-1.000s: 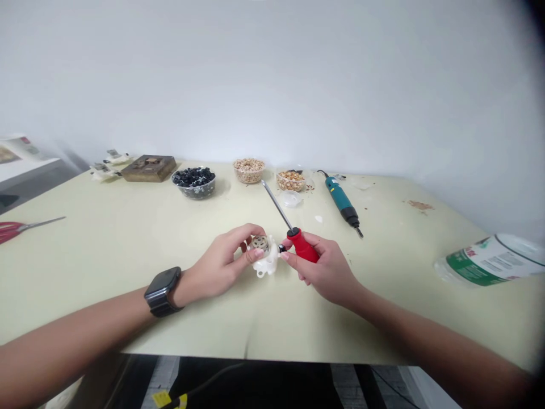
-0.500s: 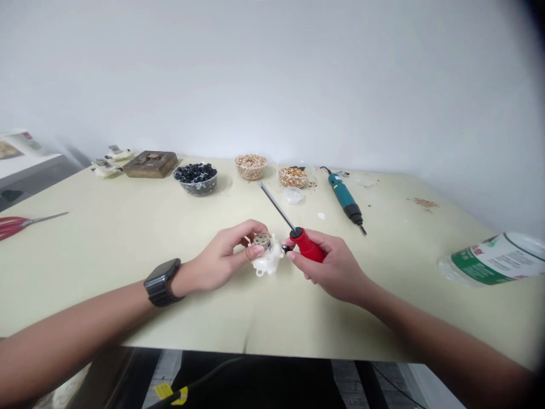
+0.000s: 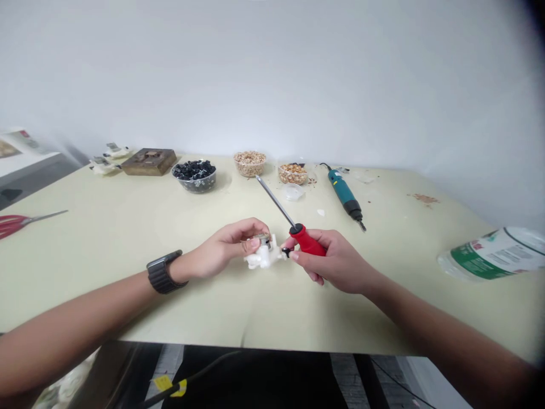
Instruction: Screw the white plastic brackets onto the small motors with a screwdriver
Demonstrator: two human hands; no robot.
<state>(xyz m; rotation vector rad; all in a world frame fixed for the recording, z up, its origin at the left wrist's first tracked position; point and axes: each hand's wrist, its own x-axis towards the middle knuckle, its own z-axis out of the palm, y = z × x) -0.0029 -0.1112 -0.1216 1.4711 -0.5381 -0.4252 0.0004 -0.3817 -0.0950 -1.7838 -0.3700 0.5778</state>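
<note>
Between my hands, above the table (image 3: 204, 309), is a white plastic part (image 3: 264, 257) with a round metal piece (image 3: 264, 240) set in its top. My left hand (image 3: 225, 249) is closed on it from the left, thumb against the metal piece. In my right hand (image 3: 336, 258) lies a red-handled screwdriver (image 3: 309, 241), its shaft pointing up and to the left. The thumb and finger of that hand also pinch a small black piece (image 3: 286, 251) at the right side of the white part.
Behind my hands stand a tub of black pieces (image 3: 195, 177), two tubs of small tan pieces (image 3: 250, 165) (image 3: 293, 173) and a teal power driver (image 3: 344, 194). Red-handled scissors (image 3: 17, 223) lie left, a brown block (image 3: 149, 162) back left, a labelled plastic container (image 3: 489, 255) right.
My left hand has tilted the white part, so the round metal piece now shows more from its side. The small black piece stays pinched in my right hand, beside the white part.
</note>
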